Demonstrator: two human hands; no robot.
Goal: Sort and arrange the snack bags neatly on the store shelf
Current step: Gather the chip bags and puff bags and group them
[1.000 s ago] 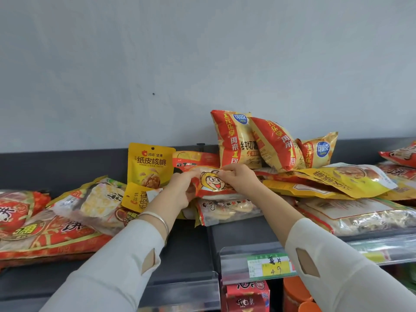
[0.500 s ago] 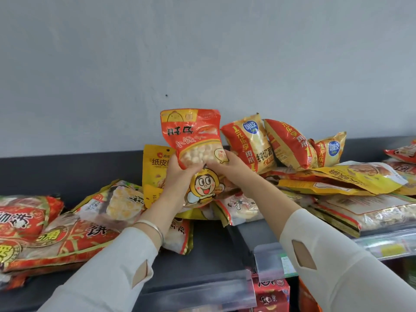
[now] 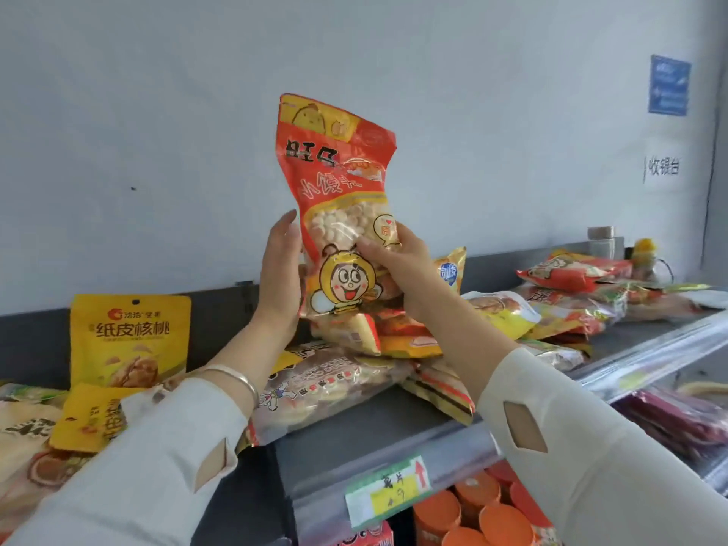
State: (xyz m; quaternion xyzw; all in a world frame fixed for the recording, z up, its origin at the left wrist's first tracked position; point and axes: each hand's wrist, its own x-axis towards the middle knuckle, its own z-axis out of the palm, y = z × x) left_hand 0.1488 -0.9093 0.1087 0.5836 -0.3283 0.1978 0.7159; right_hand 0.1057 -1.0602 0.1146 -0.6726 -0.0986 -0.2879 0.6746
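A red and orange snack bag (image 3: 338,183) with a cartoon face and a clear window of small white balls stands upright in the air above the top shelf (image 3: 366,439). My left hand (image 3: 280,269) grips its left edge and my right hand (image 3: 398,266) grips its lower right side, thumb on the front. Beneath it lies a loose heap of snack bags: a clear bag of pastries (image 3: 331,384), yellow and red packets (image 3: 398,336). A yellow walnut bag (image 3: 130,340) stands upright at the left against the shelf's back.
More red and yellow bags (image 3: 571,293) lie piled along the shelf to the right, with a grey wall behind. Flat bags (image 3: 27,439) lie at the far left. A price label (image 3: 388,490) hangs on the shelf's front rail. Orange tubs (image 3: 480,514) fill the lower shelf.
Both hands have lifted the red bag from the heap, turned it upright and raised it well above the shelf. The view has shifted to the right.
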